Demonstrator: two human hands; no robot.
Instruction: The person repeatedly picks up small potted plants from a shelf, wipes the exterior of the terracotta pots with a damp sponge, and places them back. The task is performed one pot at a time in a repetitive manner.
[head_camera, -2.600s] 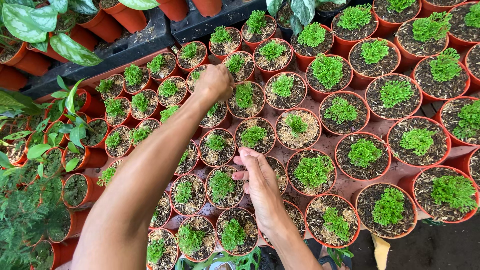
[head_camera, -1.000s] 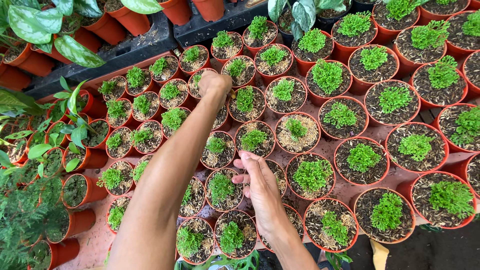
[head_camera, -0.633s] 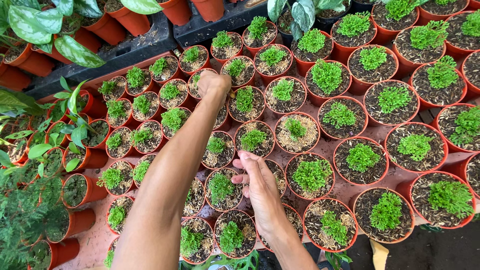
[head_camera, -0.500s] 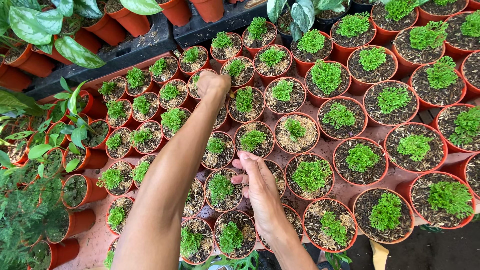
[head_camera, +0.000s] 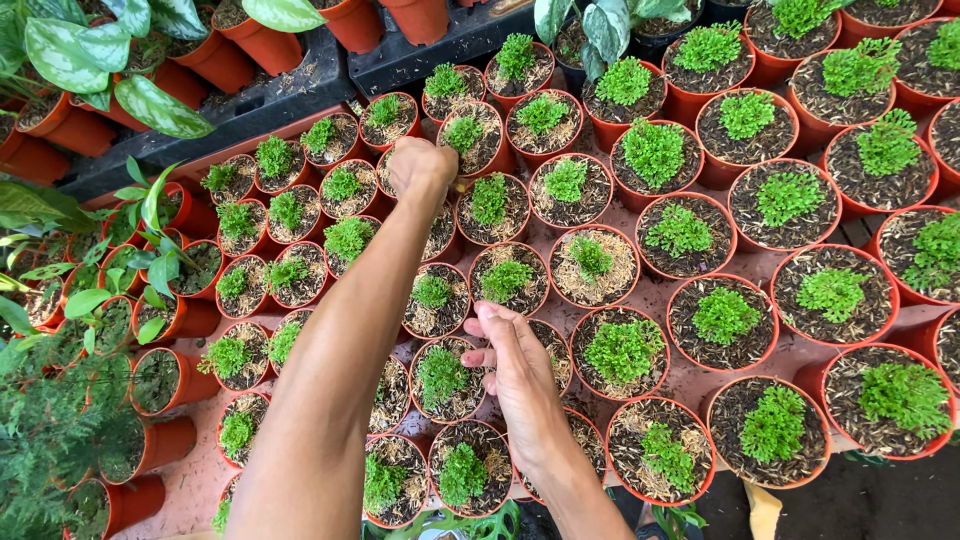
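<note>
Left hand (head_camera: 422, 167) among small potted plants (head_camera: 490, 200)

Left hand (head_camera: 422, 168) reaches far forward, fingers curled; right hand (head_camera: 520, 380) hovers, fingers loosely bent.

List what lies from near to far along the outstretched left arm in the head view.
Left forearm → small pot with a leafy seedling beside it → left hand, closed over a pot → small seedling pot → black tray.
</note>
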